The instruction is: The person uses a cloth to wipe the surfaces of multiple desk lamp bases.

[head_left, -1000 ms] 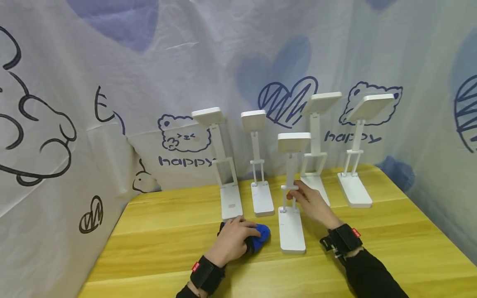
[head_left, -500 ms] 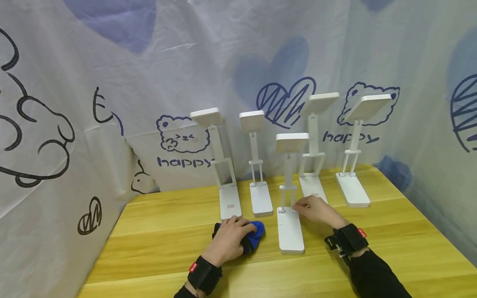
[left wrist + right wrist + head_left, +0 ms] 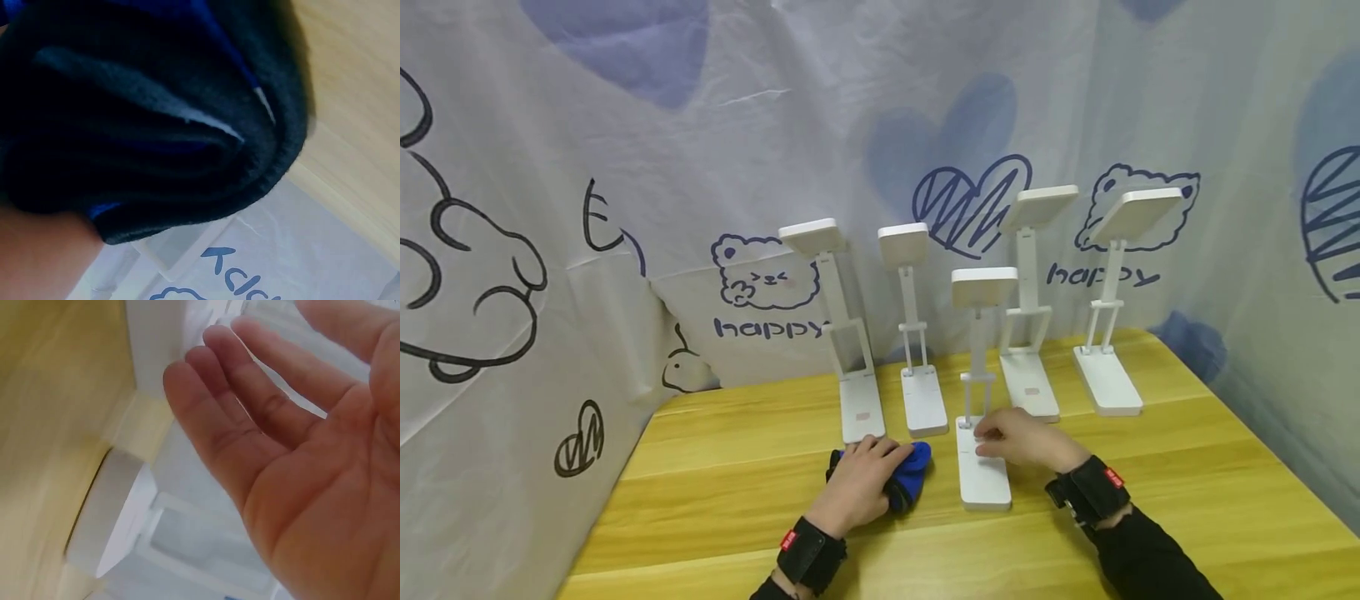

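Nearest to me on the table stands a white folding desk lamp (image 3: 983, 487), its head raised on a hinged arm. My right hand (image 3: 1026, 439) is over the rear right part of its base, fingertips close to the surface. In the right wrist view, the palm and loosely bent fingers (image 3: 244, 394) show nothing held. To the left of this lamp, my left hand (image 3: 856, 483) grips a folded black and blue cloth (image 3: 913, 473) near the tabletop. The cloth's thick layers (image 3: 250, 169) fill most of the left wrist view, and part of the hand shows at the lower left.
Behind are more white lamps: one at the left (image 3: 861, 408), one beside it (image 3: 923, 400), one behind my right hand (image 3: 1028, 383) and one at the far right (image 3: 1107, 383). A printed curtain (image 3: 760, 167) hangs behind the wooden table (image 3: 715, 467).
My right hand has come down from the front lamp's arm joint to its base, passing the lower hinge. My left hand with the cloth has shifted slightly left, away from the lamp.
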A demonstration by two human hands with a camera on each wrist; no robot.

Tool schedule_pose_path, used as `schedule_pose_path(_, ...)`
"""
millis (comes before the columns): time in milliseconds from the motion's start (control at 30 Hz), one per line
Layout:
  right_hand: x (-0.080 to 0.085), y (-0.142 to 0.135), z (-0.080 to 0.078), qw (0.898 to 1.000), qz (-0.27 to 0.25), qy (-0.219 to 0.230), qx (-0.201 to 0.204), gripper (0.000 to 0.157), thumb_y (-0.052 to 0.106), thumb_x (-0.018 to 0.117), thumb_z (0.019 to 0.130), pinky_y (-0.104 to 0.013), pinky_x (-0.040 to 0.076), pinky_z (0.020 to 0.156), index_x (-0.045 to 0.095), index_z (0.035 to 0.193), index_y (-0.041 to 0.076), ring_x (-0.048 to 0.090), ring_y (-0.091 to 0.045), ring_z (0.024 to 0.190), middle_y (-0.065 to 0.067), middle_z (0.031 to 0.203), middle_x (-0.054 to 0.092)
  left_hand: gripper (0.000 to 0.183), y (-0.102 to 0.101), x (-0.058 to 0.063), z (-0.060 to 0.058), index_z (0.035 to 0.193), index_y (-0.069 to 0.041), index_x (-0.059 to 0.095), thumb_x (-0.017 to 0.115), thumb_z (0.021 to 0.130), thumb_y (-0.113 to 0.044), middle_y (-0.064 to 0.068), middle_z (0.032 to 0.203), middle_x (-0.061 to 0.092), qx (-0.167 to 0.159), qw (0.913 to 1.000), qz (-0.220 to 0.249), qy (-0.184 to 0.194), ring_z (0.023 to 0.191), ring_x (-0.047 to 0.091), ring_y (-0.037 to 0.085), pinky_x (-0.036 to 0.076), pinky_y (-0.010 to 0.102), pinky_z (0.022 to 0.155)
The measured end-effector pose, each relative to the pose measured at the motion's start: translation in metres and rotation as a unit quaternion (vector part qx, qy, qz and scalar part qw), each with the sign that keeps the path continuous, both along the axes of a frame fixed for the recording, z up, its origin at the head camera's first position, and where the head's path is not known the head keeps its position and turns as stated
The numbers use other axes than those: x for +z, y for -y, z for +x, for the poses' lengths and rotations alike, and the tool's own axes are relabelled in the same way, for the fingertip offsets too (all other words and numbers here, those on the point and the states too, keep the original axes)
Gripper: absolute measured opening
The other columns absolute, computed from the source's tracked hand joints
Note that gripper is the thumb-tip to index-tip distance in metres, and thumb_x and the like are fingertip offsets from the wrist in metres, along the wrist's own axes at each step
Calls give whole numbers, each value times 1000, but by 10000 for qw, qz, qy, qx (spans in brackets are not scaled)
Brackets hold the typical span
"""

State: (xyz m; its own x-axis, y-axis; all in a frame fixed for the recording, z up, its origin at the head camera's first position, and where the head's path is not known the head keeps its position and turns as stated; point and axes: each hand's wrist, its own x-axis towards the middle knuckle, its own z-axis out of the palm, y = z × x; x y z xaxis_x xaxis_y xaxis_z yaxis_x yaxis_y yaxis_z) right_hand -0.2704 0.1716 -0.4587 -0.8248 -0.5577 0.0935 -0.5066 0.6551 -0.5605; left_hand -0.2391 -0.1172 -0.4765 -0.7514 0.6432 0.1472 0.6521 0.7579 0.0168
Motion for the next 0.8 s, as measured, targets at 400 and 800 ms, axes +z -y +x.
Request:
schedule_pose_path(400, -3, 29, 22, 9937, 940, -603, 31, 64, 41, 81, 66, -39, 48, 72, 66, 113, 0, 51, -20, 84, -8, 98, 57, 70, -1, -1, -1, 139, -20, 49, 62, 72, -2, 4, 126, 57, -14, 10000, 70, -29, 115, 47, 26, 43, 52, 93)
schedule_pose_path(800, -12, 34, 44, 9809, 1244, -1498, 8, 79, 36, 88, 52, -44, 52, 77, 57, 114, -2, 50, -26, 91, -12, 103, 51, 69, 0, -1, 1, 138, -19, 50, 60, 73, 0, 3, 126, 56, -10, 10000, 39, -49, 117, 46, 25, 43, 51, 94)
